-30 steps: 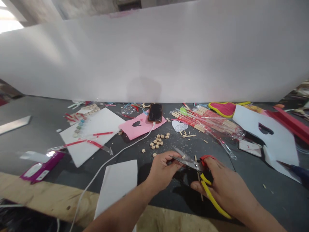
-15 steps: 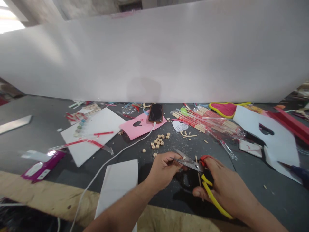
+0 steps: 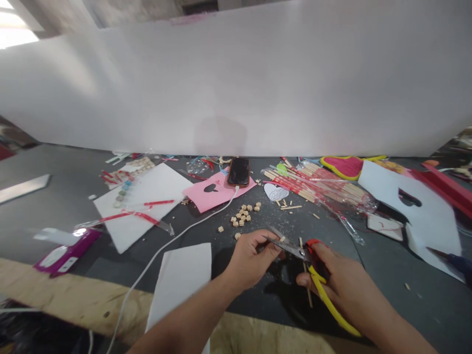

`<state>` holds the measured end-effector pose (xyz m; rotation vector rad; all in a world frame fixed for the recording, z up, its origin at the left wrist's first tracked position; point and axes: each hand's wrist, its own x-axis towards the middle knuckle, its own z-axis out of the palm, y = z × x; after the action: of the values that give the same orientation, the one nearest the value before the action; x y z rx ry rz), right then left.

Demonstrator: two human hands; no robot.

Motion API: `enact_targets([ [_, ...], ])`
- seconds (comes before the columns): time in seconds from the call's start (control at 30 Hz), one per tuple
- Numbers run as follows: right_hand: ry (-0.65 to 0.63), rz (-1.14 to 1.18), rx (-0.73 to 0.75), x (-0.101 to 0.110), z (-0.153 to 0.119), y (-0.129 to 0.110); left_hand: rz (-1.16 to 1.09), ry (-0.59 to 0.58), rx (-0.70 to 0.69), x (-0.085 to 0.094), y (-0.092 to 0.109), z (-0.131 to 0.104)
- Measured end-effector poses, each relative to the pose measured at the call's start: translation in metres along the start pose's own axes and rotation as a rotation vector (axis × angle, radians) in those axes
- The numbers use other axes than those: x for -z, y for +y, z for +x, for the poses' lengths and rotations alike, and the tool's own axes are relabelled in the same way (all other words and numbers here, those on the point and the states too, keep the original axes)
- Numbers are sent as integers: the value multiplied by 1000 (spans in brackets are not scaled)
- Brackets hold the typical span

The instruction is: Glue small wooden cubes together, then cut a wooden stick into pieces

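Observation:
My right hand [image 3: 342, 280] is closed around scissors [image 3: 297, 250] with yellow and red handles, their blades a little apart and pointing left. Pinched in the fingers of my left hand [image 3: 254, 260] is a small pale wooden piece [image 3: 282, 239], which shows between the blades. A thin wooden stick [image 3: 309, 290] runs down behind the scissors; whether a finger touches it I cannot tell. Just beyond my left hand lies a cluster of small knobbly wooden beads [image 3: 241, 216]. Short stick offcuts [image 3: 291, 207] lie farther back.
A phone [image 3: 238, 172] on pink paper [image 3: 206, 194] trails a white cable [image 3: 180, 233]. Wrapped chopsticks [image 3: 313, 182] lie at the back right, near white cut paper [image 3: 424, 206]. To the left are white sheets [image 3: 180, 275] and a purple packet [image 3: 68, 253]. A tall white panel [image 3: 236, 83] stands behind.
Little differs. The scissor blades appear slightly closer together around the small wooden piece, and the right hand has shifted a touch right and down. The view has moved slightly.

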<state>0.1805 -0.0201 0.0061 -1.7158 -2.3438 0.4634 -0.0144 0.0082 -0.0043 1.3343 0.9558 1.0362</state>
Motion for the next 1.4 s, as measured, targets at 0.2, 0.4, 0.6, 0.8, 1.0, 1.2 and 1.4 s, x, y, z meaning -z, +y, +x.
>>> enact_targets([
  [0.2, 38, 11, 2, -3, 0, 1, -32, 18, 7, -2, -7, -2],
  [0.4, 53, -12, -5, -3, -3, -2, 5, 64, -54, -4, -12, -4],
  [0.6, 57, -29, -27, -4, -1, -1, 112, 92, -75, -4, -9, -5],
  [0.8, 20, -48, -61, 2, 2, 0, 171, 91, -49, -4, -6, -3],
  [1.0, 88, -110, 47, 0, -1, 4, 209, 55, -42, -1, 2, -3],
  [1.2, 71, -102, 41, 1, -2, 4, 232, 16, -41, 2, 4, -5],
  [1.4, 112, -61, 72, 0, 1, 3, 149, 6, -15, 2, 6, -2],
])
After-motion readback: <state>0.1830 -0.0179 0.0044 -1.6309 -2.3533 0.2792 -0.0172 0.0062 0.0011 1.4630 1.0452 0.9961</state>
